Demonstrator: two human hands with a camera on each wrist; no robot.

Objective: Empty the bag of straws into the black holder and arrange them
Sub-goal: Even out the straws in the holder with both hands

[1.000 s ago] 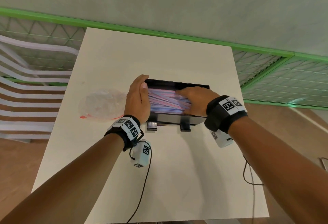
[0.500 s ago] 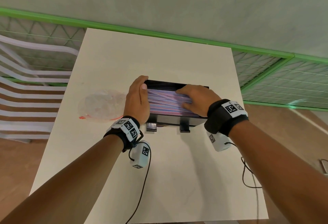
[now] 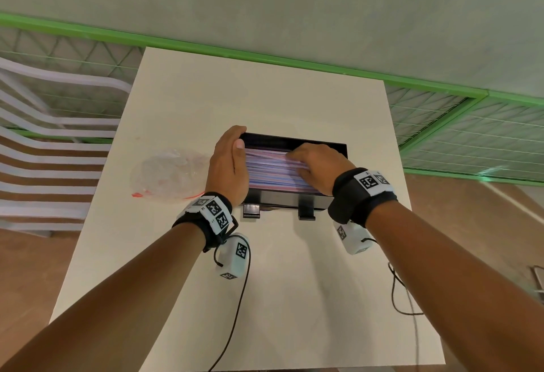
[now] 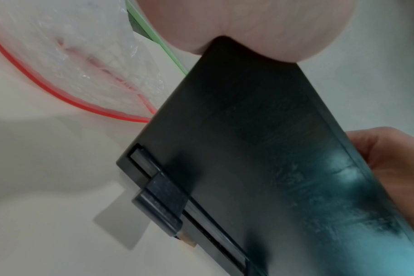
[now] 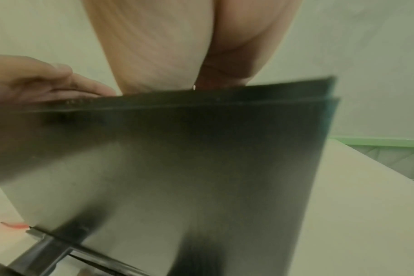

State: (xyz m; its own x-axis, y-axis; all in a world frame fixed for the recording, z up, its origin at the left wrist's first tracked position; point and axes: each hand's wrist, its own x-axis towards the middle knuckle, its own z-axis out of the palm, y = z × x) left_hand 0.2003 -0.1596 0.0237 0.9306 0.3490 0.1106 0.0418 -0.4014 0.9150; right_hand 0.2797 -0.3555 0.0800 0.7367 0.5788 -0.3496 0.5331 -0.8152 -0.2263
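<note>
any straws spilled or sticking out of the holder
None spilled. The straws lie lengthwise inside the black holder; a few near the top look slightly slanted. The plastic bag lies crumpled to its left.

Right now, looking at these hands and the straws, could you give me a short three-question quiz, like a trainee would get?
1. True or false: the bag lies on the table at the left of the holder.
2. Multiple choice: where are the straws? A) in the bag B) in the holder C) scattered on the table
3. Which hand lies flat along the holder's end?

Key
1. True.
2. B.
3. The left hand; the right hand has its fingers down on the straws.
</note>
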